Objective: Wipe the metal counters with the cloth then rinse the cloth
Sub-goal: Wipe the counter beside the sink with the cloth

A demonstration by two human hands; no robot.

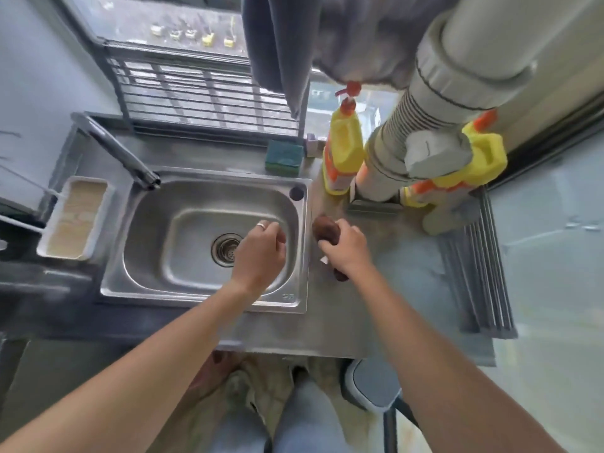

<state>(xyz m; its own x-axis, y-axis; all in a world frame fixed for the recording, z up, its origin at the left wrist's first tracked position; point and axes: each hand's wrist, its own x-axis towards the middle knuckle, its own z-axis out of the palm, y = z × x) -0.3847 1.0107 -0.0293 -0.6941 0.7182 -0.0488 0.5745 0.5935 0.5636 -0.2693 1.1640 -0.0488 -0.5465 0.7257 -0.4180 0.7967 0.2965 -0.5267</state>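
Forearms: both reach in from 6 o'clock in the head view, nearest the camera, converging on the sink's right rim.
Right hand (pixel 344 248): fingers curled round a brown cloth (pixel 324 231), pressing it down on the counter (pixel 389 279) just right of the sink. Wad placement suggests a wiping stroke along the rim strip.
Cloth: bunched, dark brown, one end showing at 12 o'clock of the hand, another at 6 o'clock below the wrist. A small white tag shows at the hand's left edge.
Left hand (pixel 261 253): hovers over the sink (pixel 209 191) basin, fingers curled loosely, holding nothing visible; ring on one finger. Likely kept clear of the stroke.
Sink: steel, drain (pixel 225 250) at centre, basin appears dry. Faucet (pixel 117 152) at 10 o'clock, spout aimed over the basin, no water visible.
Counter: steel; the strip right of the sink lies under the cloth.
Sponge (pixel 283 157): at 12 o'clock, behind the sink.
Bottles (pixel 343 152): yellow, at 1 o'clock beside a grey pipe (pixel 402 135).
Tray (pixel 75 220): white, at 9 o'clock.
Task stage: judged as wiping; rinsing not yet begun.
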